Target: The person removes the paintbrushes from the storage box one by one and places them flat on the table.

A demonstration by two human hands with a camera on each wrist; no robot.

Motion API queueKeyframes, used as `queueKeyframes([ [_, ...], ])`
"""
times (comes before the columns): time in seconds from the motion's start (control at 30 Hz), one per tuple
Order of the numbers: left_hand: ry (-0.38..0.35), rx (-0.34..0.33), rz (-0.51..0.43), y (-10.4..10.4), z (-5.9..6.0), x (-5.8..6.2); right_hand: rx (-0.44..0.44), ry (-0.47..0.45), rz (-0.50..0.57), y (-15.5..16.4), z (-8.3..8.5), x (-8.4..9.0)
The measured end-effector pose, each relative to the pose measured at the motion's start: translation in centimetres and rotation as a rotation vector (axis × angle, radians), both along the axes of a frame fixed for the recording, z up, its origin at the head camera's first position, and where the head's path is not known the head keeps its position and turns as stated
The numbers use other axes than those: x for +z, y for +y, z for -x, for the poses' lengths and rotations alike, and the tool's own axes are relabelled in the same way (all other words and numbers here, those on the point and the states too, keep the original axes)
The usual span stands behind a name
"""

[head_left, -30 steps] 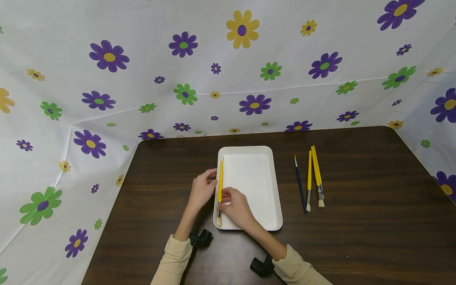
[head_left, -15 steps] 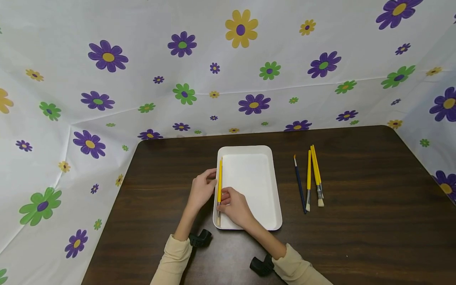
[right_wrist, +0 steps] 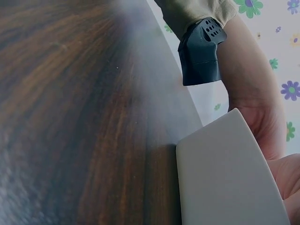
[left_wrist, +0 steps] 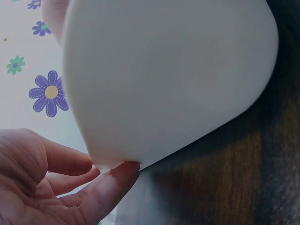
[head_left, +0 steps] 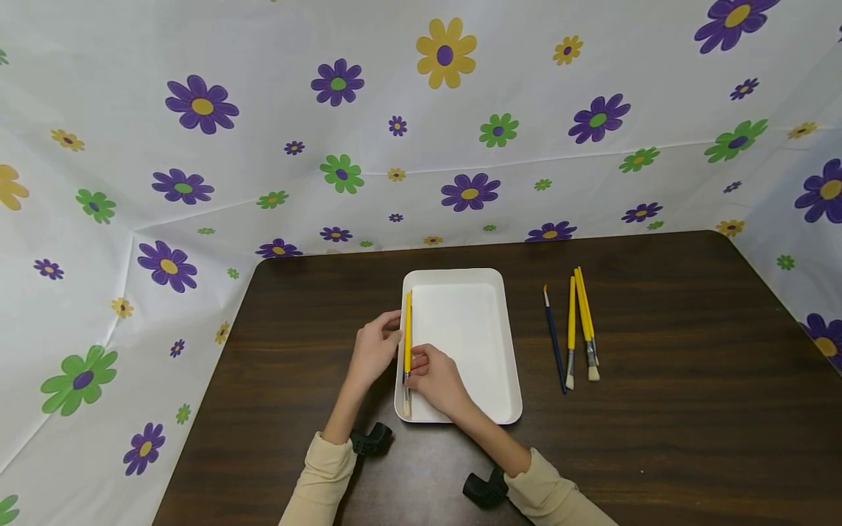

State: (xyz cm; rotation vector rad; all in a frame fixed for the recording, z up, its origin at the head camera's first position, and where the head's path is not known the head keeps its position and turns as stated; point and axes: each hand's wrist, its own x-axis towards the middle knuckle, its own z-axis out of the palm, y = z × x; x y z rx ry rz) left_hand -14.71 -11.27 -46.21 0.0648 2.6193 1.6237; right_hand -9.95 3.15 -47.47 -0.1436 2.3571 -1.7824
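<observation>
Sleeves (head_left: pixel 322 475), cut off below. The right hand (head_left: pixel 439 380) pinches a yellow brush (head_left: pixel 408 321) along the tray's (head_left: pixel 460 314) inner left side, its fingers partly covering the brush; the left hand (head_left: pixel 373 354) pinches the tray's rim. Rightward on the worktop (head_left: pixel 671 351), other brushes (head_left: pixel 571 314) partly overlap.

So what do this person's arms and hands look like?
Wrinkled cream sleeves end short of the left hand and right hand, which wear no gloves. Just past each sleeve sits a chunky, bent black device, one showing small round holes. No cables show.
</observation>
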Motion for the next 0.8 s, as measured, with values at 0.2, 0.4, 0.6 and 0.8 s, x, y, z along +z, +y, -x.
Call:
queueKeyframes([
  [0.2,-0.007,0.0,-0.015,0.08,-0.02,0.0,-0.007,-0.013,0.021,0.03,0.06,-0.17],
  [0.4,0.002,0.0,-0.014,0.06,-0.03,-0.11,-0.015,-0.014,0.034,0.07,0.04,-0.14],
  [0.6,0.016,-0.006,-0.006,0.04,0.03,-0.24,-0.027,-0.009,0.03,0.08,0.1,-0.17],
  [0.8,0.009,-0.002,-0.018,0.05,-0.02,-0.14,-0.035,-0.02,0.025,0.08,0.06,-0.07],
])
